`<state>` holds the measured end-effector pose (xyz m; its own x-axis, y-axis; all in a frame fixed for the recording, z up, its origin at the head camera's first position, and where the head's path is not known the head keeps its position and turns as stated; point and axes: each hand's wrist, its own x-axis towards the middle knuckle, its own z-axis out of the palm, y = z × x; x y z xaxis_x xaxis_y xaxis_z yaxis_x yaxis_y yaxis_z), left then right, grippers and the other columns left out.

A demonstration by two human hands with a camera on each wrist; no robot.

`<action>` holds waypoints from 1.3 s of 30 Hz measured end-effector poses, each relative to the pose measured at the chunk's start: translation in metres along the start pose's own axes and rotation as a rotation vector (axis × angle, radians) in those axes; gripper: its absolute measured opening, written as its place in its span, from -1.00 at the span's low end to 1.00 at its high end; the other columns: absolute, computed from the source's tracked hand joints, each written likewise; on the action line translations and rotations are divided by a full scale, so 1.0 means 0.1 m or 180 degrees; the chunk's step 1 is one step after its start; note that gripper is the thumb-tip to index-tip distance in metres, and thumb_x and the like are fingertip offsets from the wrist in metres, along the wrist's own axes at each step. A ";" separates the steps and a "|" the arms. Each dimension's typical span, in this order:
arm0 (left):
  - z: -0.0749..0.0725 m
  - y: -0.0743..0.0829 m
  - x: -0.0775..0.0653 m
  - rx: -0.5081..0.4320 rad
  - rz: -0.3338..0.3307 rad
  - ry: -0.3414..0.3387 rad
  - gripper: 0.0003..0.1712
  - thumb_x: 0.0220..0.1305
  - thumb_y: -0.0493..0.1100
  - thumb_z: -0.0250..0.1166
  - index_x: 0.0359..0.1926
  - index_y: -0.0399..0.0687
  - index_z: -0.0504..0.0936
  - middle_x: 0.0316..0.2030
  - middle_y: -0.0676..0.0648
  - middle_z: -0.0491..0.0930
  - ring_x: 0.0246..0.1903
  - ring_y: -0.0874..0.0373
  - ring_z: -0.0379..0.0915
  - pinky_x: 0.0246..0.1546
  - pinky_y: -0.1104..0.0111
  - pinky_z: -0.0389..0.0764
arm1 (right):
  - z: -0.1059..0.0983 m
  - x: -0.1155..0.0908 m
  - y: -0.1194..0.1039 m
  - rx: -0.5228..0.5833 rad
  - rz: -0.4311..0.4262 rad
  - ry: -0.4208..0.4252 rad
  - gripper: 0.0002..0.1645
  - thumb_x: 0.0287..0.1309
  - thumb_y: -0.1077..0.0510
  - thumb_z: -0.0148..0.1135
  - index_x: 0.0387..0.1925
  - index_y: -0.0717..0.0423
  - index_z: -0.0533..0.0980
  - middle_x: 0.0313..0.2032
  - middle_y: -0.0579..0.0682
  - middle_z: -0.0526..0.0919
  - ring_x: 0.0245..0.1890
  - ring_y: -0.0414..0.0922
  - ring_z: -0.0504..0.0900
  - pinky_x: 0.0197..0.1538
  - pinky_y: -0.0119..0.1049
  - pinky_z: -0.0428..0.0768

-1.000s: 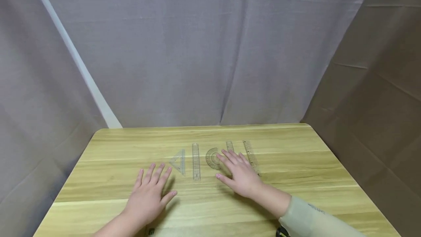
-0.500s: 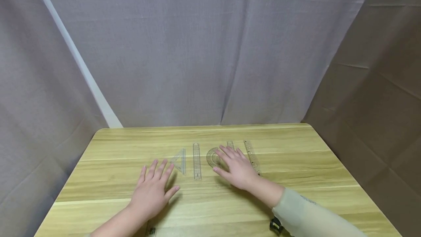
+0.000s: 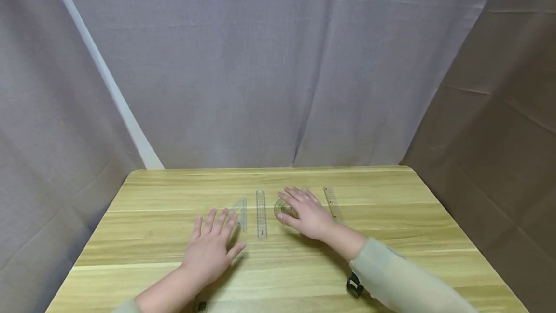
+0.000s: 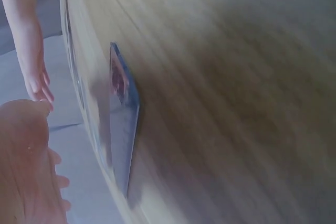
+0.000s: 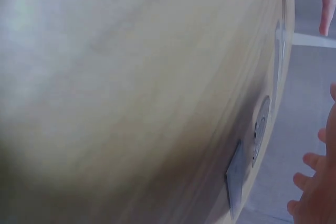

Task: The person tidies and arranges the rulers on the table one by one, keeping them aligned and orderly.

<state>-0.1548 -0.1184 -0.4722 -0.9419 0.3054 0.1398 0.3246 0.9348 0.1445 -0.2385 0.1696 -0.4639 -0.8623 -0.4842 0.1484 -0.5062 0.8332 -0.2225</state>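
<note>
Left hand [image 3: 210, 253] above surface [image 3: 143, 235], fingers spread, gripping nothing, tips over triangle [image 3: 243, 210]. Right hand [image 3: 309, 216] over protractor [image 3: 277, 209], fingers extended, holding nothing; contact unclear. Ruler [image 3: 261, 215] flat between both pieces. Likely risk: low sweep nudging thin pieces askew.

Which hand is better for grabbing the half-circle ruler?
The right hand, I think. In the head view, it partly covers the half-circle ruler. The left hand is nearer the triangle ruler, with a straight ruler lying in between.
</note>
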 end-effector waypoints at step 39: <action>0.10 0.34 0.23 0.0159 0.0043 -0.0342 -0.10 0.37 0.48 -0.13 0.53 0.09 0.16 0.52 -0.12 0.04 0.51 -0.21 -0.22 0.44 -0.19 -0.23 | 0.08 0.63 0.11 0.0164 0.0298 -0.0367 -0.34 0.29 -0.32 0.16 0.34 -0.23 0.44 0.32 0.05 0.43 0.33 0.09 0.36 0.40 0.14 0.20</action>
<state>-0.1664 -0.0775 -0.4742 -0.9422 0.3331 0.0353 0.3350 0.9375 0.0939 -0.2987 0.1467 -0.4644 -0.9004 -0.4349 0.0139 -0.4211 0.8628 -0.2798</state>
